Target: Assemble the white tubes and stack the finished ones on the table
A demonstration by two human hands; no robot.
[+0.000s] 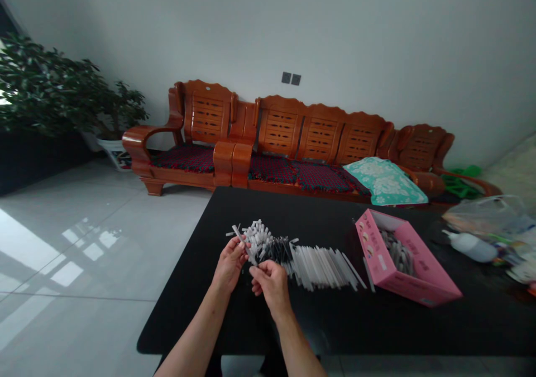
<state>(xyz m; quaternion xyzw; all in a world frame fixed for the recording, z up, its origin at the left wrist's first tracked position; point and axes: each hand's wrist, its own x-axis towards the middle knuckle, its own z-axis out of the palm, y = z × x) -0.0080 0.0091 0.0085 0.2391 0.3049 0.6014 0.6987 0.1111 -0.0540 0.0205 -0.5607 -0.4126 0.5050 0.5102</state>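
Observation:
My left hand (231, 261) is closed on a slim white-grey stick (239, 234), which slants up past the fingertips. Close beside it, my right hand (270, 283) has thumb and fingers pinched at the lower end of that stick; the exact contact is too small to make out. Just behind both hands lies a heap of short white-tipped pieces (258, 235). Dark thin pieces (280, 248) adjoin the heap on its right. Further right, many pale slender sticks (320, 266) lie side by side in a row.
On the black table (201, 310), a pink open box (422, 290) holds grey-white pieces (397, 251). A white bottle (471, 247) and a clear plastic bag (481, 218) are at the right. Behind stands a wooden sofa (280, 125) with a turquoise cushion (387, 180); a potted plant (113, 106) is left.

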